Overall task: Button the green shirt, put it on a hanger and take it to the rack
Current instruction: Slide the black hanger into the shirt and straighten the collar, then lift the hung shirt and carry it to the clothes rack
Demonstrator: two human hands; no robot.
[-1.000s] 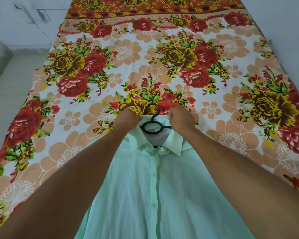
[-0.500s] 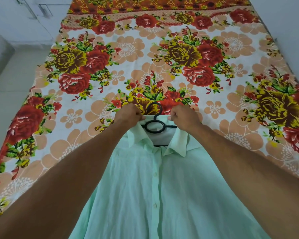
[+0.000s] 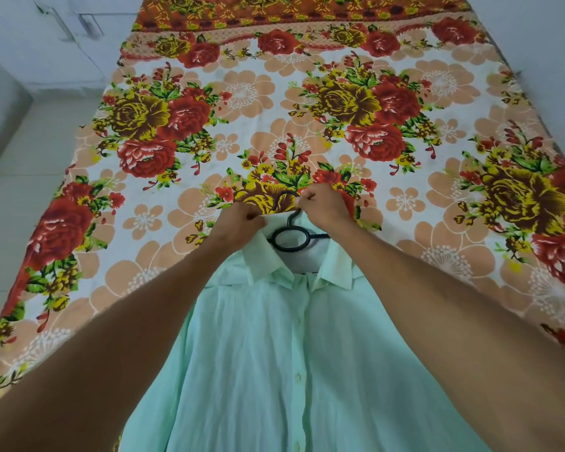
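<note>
The green shirt (image 3: pixel 291 353) lies face up on the bed's floral bedsheet (image 3: pixel 177 151), filling the 6 o'clock end of my view; its placket looks buttoned as far as I can see. The black hanger (image 3: pixel 289 238) sits inside the collar (image 3: pixel 335 269). My left grip (image 3: pixel 242 221) is clenched on the collar's back edge, at 10 o'clock of the hanger's ring; my right grip (image 3: pixel 325 207) pinches the stem of the hook.

The hanger's 2 arms are hidden under the cloth, so I cannot tell whether both sit in the shoulders; if 1 does not, I judge a lift by the hook would tip the hanger and let the thin shirt slide off that side. Tugging the collar too hard could also bunch it over the ring.

The shirt's long axis runs 6 to 12 o'clock; collar and hook point to 12, hem toward me.
</note>
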